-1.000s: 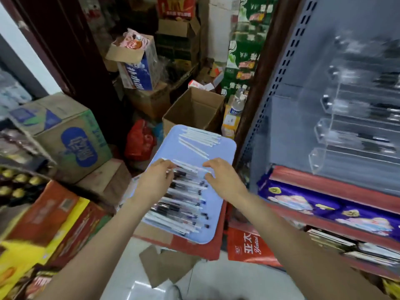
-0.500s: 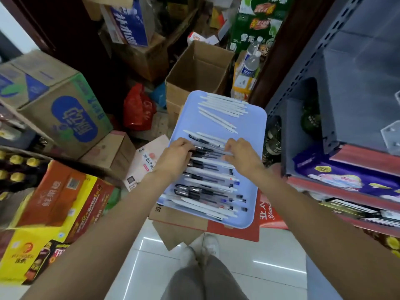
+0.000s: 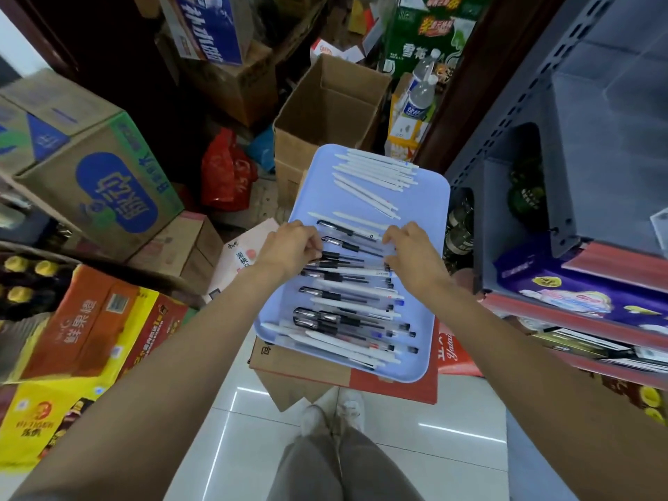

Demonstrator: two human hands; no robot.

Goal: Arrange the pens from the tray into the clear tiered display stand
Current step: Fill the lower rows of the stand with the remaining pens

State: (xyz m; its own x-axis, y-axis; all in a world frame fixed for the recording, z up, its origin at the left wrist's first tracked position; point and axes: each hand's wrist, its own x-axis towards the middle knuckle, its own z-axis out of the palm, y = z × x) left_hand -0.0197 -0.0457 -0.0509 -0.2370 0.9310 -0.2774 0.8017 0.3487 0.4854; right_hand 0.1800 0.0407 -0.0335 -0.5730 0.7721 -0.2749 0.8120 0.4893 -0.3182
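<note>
A light blue tray (image 3: pixel 430 197) lies on a cardboard box in front of me, holding several pens. White pens (image 3: pixel 376 173) lie at its far end; clear pens with black grips (image 3: pixel 347 316) fill the near half. My left hand (image 3: pixel 289 247) pinches the left ends of a few clear pens (image 3: pixel 352 263) in the middle of the tray. My right hand (image 3: pixel 412 253) grips their right ends with curled fingers. The clear display stand is out of view apart from a corner (image 3: pixel 659 224) at the right edge.
Grey metal shelving (image 3: pixel 578 139) with purple packs (image 3: pixel 564 287) stands to the right. An open cardboard box (image 3: pixel 329 106) sits behind the tray. Stacked cartons (image 3: pixel 94 182) crowd the left. White tiled floor (image 3: pixel 415 446) and my legs are below.
The camera has tilted down, so the display stand has left the view. Both hands stay on the pens in the middle of the tray and have closed in on a bunch of them.
</note>
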